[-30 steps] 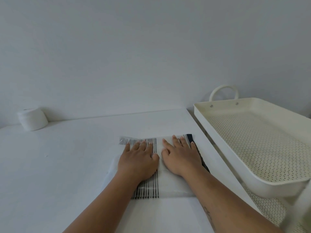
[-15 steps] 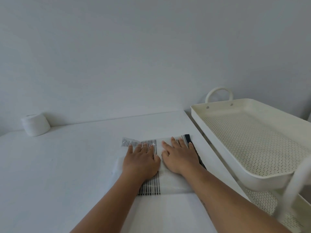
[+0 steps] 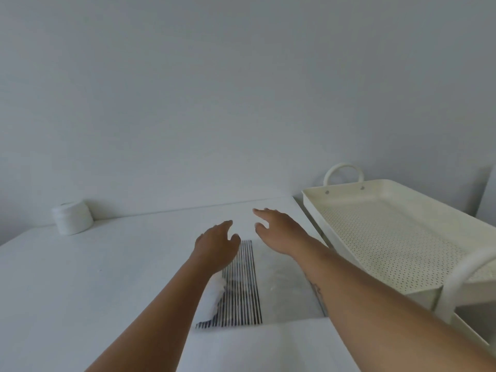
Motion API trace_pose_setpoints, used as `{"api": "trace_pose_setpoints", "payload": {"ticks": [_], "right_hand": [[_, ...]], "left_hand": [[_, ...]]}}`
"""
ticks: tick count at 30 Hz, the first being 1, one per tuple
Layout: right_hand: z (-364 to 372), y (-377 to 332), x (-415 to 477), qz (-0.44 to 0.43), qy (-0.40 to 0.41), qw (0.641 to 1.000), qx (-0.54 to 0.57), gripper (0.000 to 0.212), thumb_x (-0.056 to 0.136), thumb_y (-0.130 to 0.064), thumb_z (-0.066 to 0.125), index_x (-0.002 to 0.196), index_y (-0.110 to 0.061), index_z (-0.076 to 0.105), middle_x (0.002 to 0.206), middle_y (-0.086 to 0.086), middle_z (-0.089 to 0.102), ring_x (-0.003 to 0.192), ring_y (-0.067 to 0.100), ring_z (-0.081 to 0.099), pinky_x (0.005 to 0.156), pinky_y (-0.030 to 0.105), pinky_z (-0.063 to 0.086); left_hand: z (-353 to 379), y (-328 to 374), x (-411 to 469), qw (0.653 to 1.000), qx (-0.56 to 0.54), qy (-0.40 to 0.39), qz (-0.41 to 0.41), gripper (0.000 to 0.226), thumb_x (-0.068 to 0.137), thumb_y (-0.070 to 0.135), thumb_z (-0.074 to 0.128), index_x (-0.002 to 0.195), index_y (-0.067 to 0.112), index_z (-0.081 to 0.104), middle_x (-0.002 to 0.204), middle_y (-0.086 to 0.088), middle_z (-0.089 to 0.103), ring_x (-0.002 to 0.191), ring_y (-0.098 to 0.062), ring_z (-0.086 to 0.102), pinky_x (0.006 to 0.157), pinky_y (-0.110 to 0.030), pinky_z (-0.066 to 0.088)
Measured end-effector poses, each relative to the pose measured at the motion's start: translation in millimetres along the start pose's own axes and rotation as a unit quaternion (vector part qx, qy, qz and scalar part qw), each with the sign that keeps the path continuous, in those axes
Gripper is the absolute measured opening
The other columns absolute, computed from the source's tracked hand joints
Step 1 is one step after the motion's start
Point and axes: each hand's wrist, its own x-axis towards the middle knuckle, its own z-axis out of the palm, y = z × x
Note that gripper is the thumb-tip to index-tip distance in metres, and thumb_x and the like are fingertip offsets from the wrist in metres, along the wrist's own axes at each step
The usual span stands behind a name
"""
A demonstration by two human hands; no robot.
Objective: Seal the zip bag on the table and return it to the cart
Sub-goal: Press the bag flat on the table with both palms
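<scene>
The zip bag [image 3: 279,285] lies flat on the white table [image 3: 107,277], clear plastic with a band of black stripes and white stuffing inside. My left hand [image 3: 216,247] hovers over the bag's far left part, fingers loosely spread, holding nothing. My right hand [image 3: 279,229] reaches past the bag's far edge, fingers apart and empty. The bag's top edge is hidden behind both hands. The cream cart [image 3: 316,210] stands right of the table, its perforated top tray bare.
A white roll [image 3: 72,217] sits at the back left of the table by the wall. The cart's looped handle [image 3: 343,170] rises at the far end, and a lower shelf [image 3: 472,331] shows at the right.
Both hands were pressed flat on the bag's top edge; now they have lifted off it and moved forward, fingers spread. The view has shifted closer to the bag.
</scene>
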Motion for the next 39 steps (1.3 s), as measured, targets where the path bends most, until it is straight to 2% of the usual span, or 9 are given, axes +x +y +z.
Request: {"api": "trace_pose_setpoints", "payload": {"ticks": [4,9,14,19,29,32,35,37,39], "right_hand": [[25,-18,-17,-0.017,-0.047,0.996,-0.069,0.053,0.099,-0.036,0.032,0.151,-0.030,0.021,0.161,0.004,0.022,0.147,0.026,0.017,0.115,0.047,0.023],[69,-15,-46,-0.008,-0.091,0.991,-0.099,0.051,0.101,-0.034,0.025,0.151,-0.026,0.023,0.162,0.004,0.018,0.148,0.030,0.012,0.119,0.049,0.016],[95,-6,-63,-0.023,-0.039,0.990,-0.136,0.052,0.100,-0.040,0.017,0.150,-0.030,0.023,0.162,0.003,0.015,0.149,0.028,0.007,0.120,0.047,0.003],[92,5,-59,-0.016,-0.049,0.986,-0.156,0.055,0.096,-0.050,0.015,0.150,-0.038,0.016,0.163,-0.002,0.008,0.150,0.024,0.002,0.120,0.046,-0.002],[49,63,-49,0.057,-0.087,0.972,-0.209,0.069,0.089,-0.061,0.009,0.152,-0.034,0.007,0.163,-0.008,0.000,0.150,0.018,-0.002,0.118,0.055,-0.007],[21,74,-42,0.080,-0.100,0.964,-0.234,0.066,0.093,-0.053,0.018,0.152,-0.024,0.017,0.163,-0.004,0.011,0.149,0.023,0.007,0.119,0.054,0.001],[-5,58,-29,0.048,-0.069,0.976,-0.203,0.057,0.096,-0.038,0.030,0.147,-0.013,0.026,0.158,0.004,0.026,0.146,0.028,0.018,0.112,0.048,0.025],[-12,33,-17,-0.004,-0.026,0.985,-0.172,0.051,0.096,-0.031,0.031,0.144,-0.012,0.028,0.154,0.004,0.032,0.142,0.028,0.025,0.106,0.047,0.032],[-9,5,-4,-0.040,-0.019,0.990,-0.137,0.053,0.097,-0.028,0.030,0.148,-0.015,0.024,0.159,0.003,0.025,0.145,0.027,0.020,0.110,0.047,0.029]], "left_hand": [[10,-13,-25,0.999,0.042,0.000,0.002,0.052,0.098,0.031,0.035,0.148,0.019,0.030,0.156,-0.002,0.033,0.144,-0.022,0.028,0.118,-0.044,0.021],[32,-23,-53,0.993,0.110,-0.026,-0.015,0.055,0.096,0.028,0.030,0.150,0.022,0.024,0.161,-0.001,0.020,0.148,-0.024,0.013,0.118,-0.051,0.015],[46,-31,-63,0.980,0.197,-0.016,0.012,0.058,0.095,0.035,0.019,0.151,0.021,0.019,0.163,-0.002,0.011,0.149,-0.025,0.008,0.119,-0.049,0.010],[51,-35,-64,0.977,0.214,0.000,0.021,0.061,0.092,0.040,0.019,0.150,0.021,0.024,0.163,-0.002,0.013,0.148,-0.025,0.010,0.118,-0.047,0.013],[51,-32,-64,0.976,0.216,-0.026,0.007,0.061,0.090,0.040,0.019,0.148,0.022,0.026,0.163,-0.002,0.012,0.148,-0.025,0.010,0.117,-0.050,0.015],[45,-28,-58,0.976,0.204,-0.077,-0.004,0.057,0.092,0.036,0.025,0.147,0.020,0.026,0.163,-0.003,0.009,0.148,-0.027,0.006,0.116,-0.053,0.015],[31,-23,-44,0.988,0.102,-0.104,-0.043,0.055,0.094,0.033,0.035,0.147,0.019,0.028,0.161,-0.004,0.017,0.146,-0.028,0.012,0.114,-0.054,0.020],[22,-20,-36,0.995,0.067,-0.063,-0.046,0.054,0.093,0.031,0.037,0.145,0.017,0.032,0.157,-0.004,0.027,0.141,-0.030,0.022,0.111,-0.052,0.026],[18,-17,-30,0.996,0.090,-0.008,-0.022,0.049,0.093,0.028,0.038,0.140,0.013,0.039,0.152,-0.005,0.035,0.137,-0.029,0.029,0.109,-0.049,0.030]]}}
